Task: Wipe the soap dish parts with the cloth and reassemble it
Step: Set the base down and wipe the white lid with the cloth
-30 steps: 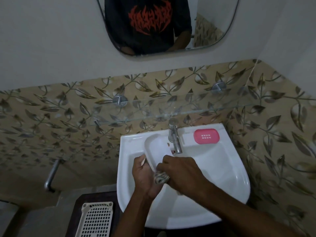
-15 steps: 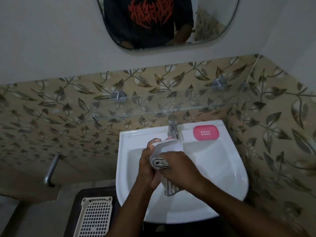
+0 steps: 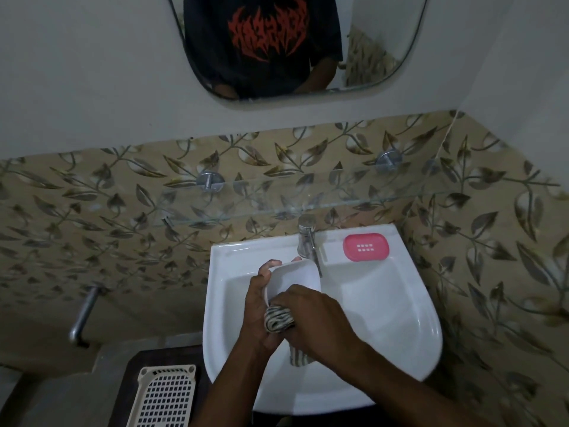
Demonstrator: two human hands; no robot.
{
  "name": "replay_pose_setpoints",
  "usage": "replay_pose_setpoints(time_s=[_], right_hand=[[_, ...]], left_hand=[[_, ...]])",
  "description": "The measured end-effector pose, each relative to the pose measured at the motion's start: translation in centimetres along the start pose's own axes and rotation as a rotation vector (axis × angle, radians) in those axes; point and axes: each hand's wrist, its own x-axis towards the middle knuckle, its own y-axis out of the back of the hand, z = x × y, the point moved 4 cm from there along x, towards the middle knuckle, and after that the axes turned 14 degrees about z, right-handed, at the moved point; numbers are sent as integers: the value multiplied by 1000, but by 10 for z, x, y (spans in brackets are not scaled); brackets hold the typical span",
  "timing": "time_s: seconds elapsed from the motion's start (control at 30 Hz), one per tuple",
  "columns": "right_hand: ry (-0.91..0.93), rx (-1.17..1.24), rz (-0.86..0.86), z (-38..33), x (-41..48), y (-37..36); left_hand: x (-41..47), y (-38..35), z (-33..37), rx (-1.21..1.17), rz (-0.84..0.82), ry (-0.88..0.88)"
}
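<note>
Item 1: white soap dish base (image 3: 294, 277), an oval shell, is being held tilted over the bowl of the white sink (image 3: 385, 306), just near of the tap (image 3: 308, 238).

Item 2: left hand (image 3: 257, 303) is gripping the base from its left side; fingers (image 3: 269, 266) are curling over the far rim, closed around it, with 1 fingertip showing past the far edge.

Item 3: right hand (image 3: 311, 318) is lying over the near end of the base, fingers folded tight around a bunched striped cloth (image 3: 278, 318). The cloth is pressing against the near edge of the base, between the 2 hands, and a loose end (image 3: 300, 355) is hanging below the right palm.

Item 4: pink soap dish insert (image 3: 365, 247), with 2 rows of small slots at its centre, is lying flat on the far right ledge of the sink, to the right of the tap and well apart from the base.

Item 5: glass shelf (image 3: 354, 192) on 2 metal mounts is running along the leaf-patterned tiles (image 3: 92, 217) above the sink.

Item 6: mirror (image 3: 385, 41) on the far wall is reflecting a dark shirt with red print.

Item 7: cream slotted basket (image 3: 166, 396) is sitting on a dark surface to the near left of the sink; a metal pipe (image 3: 81, 315) is sticking out of the left wall.
</note>
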Motion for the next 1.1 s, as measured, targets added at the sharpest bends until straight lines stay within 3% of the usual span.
replay_pose_setpoints(time_s=[0.1,0.2,0.3,0.4,0.57,0.67,0.77,0.9,1.03,1.1], right_hand=[[-65,102,41,8,4,0],[-233,420,-79,25,13,15],[-273,613,-224,34,23,41],[-319,667,-239,47,32,55],[-504,354,298,80,36,55],[-403,231,509,59,28,51],[-84,24,552,21,13,32],[248,-58,438,8,-8,19],[-66,70,510,41,20,46],[-96,36,525,40,38,53]], left_hand=[[-3,1,-1,11,55,27],[-2,6,12,303,176,-55],[-2,5,26,603,163,-144],[-2,5,35,618,134,-162],[-7,-1,34,641,86,-245],[-8,-2,18,564,116,-203],[-8,-5,8,465,211,-97],[-3,-4,9,314,271,75],[-6,-5,9,326,199,39],[-5,-8,4,352,169,51]])
